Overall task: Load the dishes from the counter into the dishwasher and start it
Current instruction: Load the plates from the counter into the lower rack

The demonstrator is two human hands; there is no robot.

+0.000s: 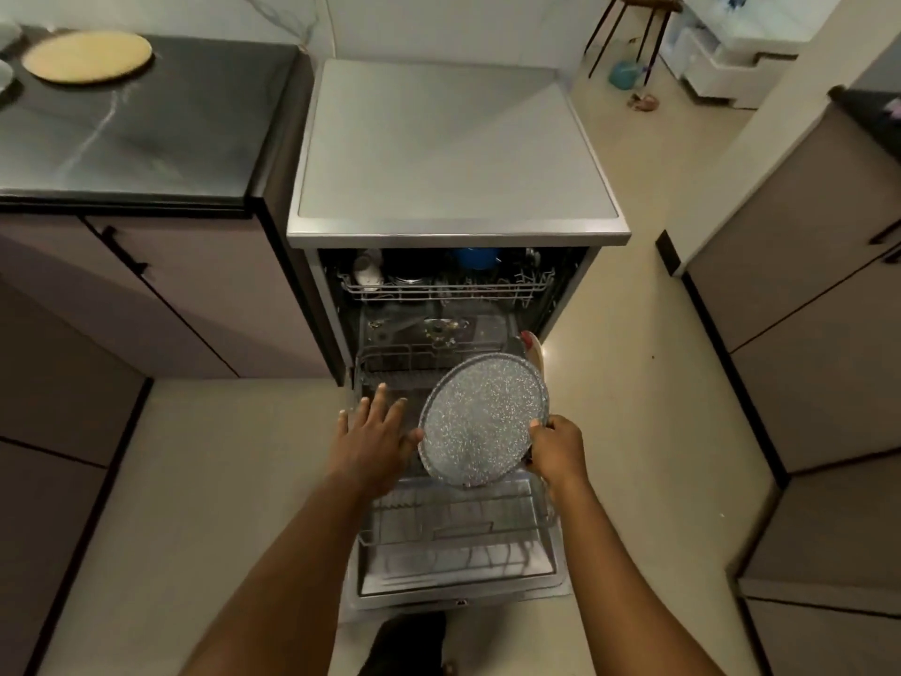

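Your right hand (556,451) grips the right rim of the speckled grey plate (480,419), fingers curled round its edge, holding it tilted above the pulled-out lower rack (458,529) of the open dishwasher (453,143). Your left hand (373,431) is at the plate's left edge, fingers straight and spread apart. A pale yellow plate (88,56) lies on the dark counter (146,139), well to the left.
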